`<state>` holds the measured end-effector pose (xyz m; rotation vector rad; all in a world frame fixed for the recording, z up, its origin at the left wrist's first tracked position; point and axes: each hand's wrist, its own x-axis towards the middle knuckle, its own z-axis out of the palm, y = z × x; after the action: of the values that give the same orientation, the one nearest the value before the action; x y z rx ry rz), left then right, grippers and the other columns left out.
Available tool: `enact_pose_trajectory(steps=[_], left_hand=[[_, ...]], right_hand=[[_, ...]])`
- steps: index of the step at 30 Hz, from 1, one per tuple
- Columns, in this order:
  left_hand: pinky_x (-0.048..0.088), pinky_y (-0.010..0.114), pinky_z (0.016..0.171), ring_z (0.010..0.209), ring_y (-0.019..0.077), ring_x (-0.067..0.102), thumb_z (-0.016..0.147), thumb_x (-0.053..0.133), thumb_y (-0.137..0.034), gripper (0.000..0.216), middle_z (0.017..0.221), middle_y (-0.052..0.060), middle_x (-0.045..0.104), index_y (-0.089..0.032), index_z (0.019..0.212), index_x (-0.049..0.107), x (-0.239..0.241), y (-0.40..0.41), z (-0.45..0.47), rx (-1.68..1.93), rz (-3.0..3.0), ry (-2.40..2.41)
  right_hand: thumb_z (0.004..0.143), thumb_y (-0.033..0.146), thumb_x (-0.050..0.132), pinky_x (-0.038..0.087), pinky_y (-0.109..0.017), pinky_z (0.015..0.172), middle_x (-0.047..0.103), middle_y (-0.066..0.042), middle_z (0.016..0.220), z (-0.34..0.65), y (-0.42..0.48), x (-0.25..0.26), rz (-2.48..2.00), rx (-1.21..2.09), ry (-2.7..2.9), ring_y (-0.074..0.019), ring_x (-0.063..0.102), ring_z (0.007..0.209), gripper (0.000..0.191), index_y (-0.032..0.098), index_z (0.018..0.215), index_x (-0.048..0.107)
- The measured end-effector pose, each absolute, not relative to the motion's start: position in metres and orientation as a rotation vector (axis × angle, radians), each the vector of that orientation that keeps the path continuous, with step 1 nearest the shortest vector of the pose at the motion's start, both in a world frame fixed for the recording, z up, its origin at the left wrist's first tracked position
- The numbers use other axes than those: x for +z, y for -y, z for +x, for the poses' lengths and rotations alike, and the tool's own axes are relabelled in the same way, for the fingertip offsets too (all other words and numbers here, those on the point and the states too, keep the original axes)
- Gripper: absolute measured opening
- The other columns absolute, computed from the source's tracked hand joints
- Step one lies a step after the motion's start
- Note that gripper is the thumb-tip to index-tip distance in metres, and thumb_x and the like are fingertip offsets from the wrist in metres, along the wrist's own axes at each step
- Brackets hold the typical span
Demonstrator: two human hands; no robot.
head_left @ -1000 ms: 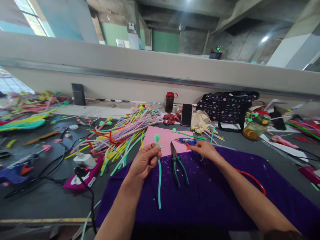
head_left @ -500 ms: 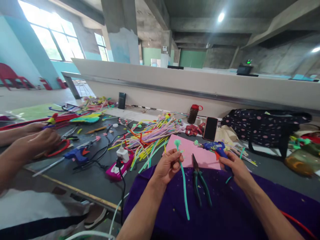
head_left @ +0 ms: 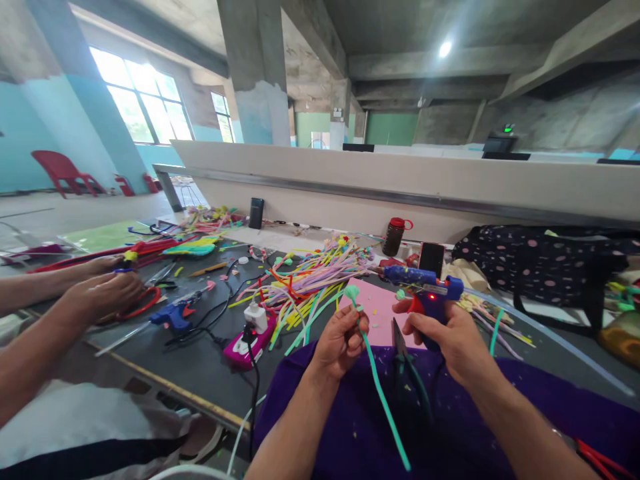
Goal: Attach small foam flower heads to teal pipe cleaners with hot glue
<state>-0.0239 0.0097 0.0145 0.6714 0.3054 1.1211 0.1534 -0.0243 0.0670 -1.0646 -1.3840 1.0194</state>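
Observation:
Between its fingertips my left hand (head_left: 343, 339) pinches a green pipe cleaner (head_left: 383, 393), whose upper end carries a small green tuft (head_left: 351, 292). The long stem hangs down over the purple cloth (head_left: 310, 413). My right hand (head_left: 457, 340) is wrapped round the handle of a blue hot glue gun (head_left: 420, 280), raised with its nozzle pointing left and a small red light lit. A clear glue stick (head_left: 550, 337) sticks out of its back. Pliers (head_left: 407, 363) with dark green handles lie between my hands, partly on a pink sheet (head_left: 373, 310).
A heap of coloured pipe cleaners (head_left: 315, 273) lies beyond my left hand, near a magenta power strip (head_left: 250, 347). At left, a co-worker's hands (head_left: 107, 287) work near a second glue gun (head_left: 173, 317). A bottle (head_left: 393, 237), phone (head_left: 431, 259) and dark bag (head_left: 530, 267) stand behind.
My right hand has lifted the glue gun up off the pink sheet and turned it, moving slightly left. My left hand keeps the pipe cleaner, its stem now slanting more to the right.

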Motion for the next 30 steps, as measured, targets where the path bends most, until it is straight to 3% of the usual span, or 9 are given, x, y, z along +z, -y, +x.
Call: enact_pose_trajectory(steps=[12, 30], left_hand=[[0.025, 0.007, 0.026, 0.032, -0.0014, 0.035, 0.075, 0.057, -0.023, 0.012, 0.057, -0.004, 0.050, -0.013, 0.077, 0.052, 0.007, -0.010, -0.026, 1.162, 0.590, -0.193], [0.028, 0.008, 0.027, 0.032, -0.0002, 0.038, 0.074, 0.058, -0.022, 0.010, 0.056, -0.003, 0.052, -0.013, 0.075, 0.053, 0.008, -0.009, -0.030, 1.240, 0.654, -0.166]], right_hand=[[0.078, 0.037, 0.051, 0.043, -0.026, 0.061, 0.062, -0.004, 0.078, 0.150, 0.044, 0.077, -1.176, 0.860, 1.675, -0.0149, 0.055, 0.065, 0.030, 0.017, 0.100, 0.058], [0.080, 0.042, 0.048, 0.040, -0.025, 0.060, 0.059, -0.001, 0.070, 0.138, 0.050, 0.063, -1.238, 0.807, 1.751, -0.0148, 0.052, 0.065, 0.030, 0.016, 0.090, 0.060]])
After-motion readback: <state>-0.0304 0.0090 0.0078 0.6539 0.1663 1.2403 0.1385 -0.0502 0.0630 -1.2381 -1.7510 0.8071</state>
